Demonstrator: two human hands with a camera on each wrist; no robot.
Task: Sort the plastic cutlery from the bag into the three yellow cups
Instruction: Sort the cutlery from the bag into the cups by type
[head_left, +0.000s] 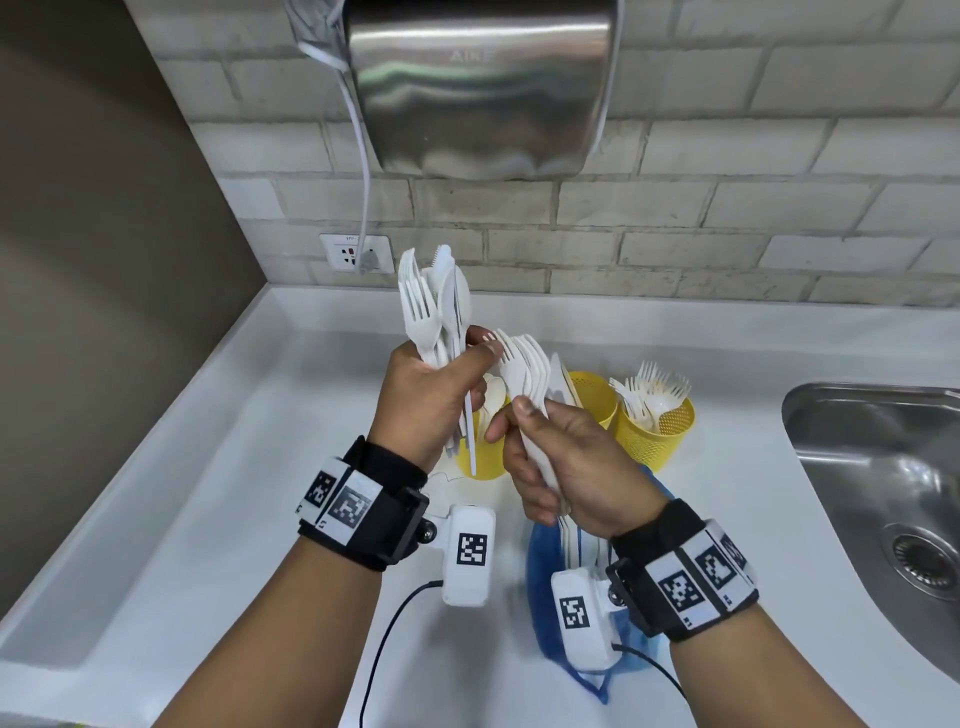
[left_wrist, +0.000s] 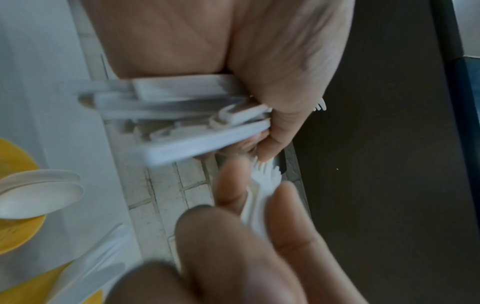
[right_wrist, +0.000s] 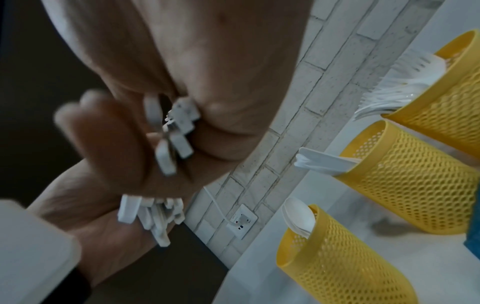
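Observation:
My left hand (head_left: 441, 384) grips an upright mixed bundle of white plastic cutlery (head_left: 436, 299), forks, a knife and a spoon, above the counter. Just to its right my right hand (head_left: 545, 447) grips a stack of white forks (head_left: 524, 371) by their handles, tines up, touching the left hand's fingers. Behind the hands stand three yellow mesh cups: the left cup (right_wrist: 337, 265) holds spoons, the middle cup (right_wrist: 405, 176) holds knives, the right cup (head_left: 657, 428) holds forks. The blue bag (head_left: 540, 587) lies on the counter under my right wrist, mostly hidden.
A steel sink (head_left: 883, 499) is sunk into the white counter (head_left: 260, 519) at the right. A brick-tile wall carries a hand dryer (head_left: 483, 88) and a socket (head_left: 356, 253) with a plugged cord. A dark wall closes the left side.

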